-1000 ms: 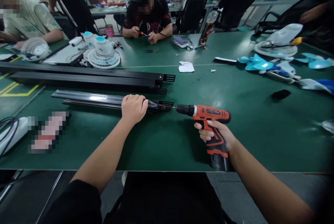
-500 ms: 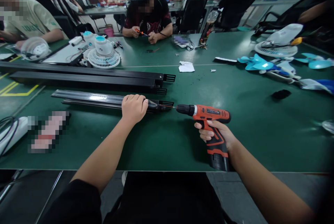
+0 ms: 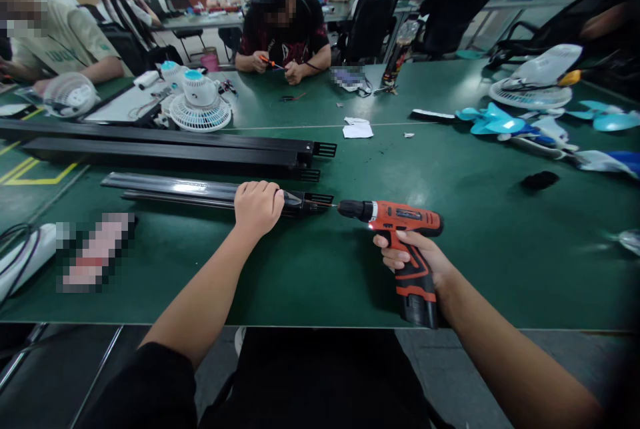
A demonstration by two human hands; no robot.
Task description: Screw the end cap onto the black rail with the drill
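My left hand (image 3: 257, 207) is wrapped over a long black profile (image 3: 185, 187) that lies on the green table. A slotted black end piece (image 3: 317, 201) sticks out of the profile's right end. In my right hand (image 3: 415, 255) is a red and black cordless drill (image 3: 405, 217), its handle gripped and its chuck pointing left. The drill's thin bit reaches the slotted end; whether it touches a screw there is too small to tell. A small light glows below the chuck.
Behind my left hand lie more long black profiles (image 3: 165, 154). White fan parts (image 3: 200, 109) stand beyond them, and blue fan blades (image 3: 490, 120) lie at the right. Paper scraps (image 3: 357, 128) are mid-table. Across the table, a person (image 3: 285, 29) holds a screwdriver (image 3: 273, 63).
A small light has come on at the front of the drill. Both hands, the profile and the drill keep nearly the same place.
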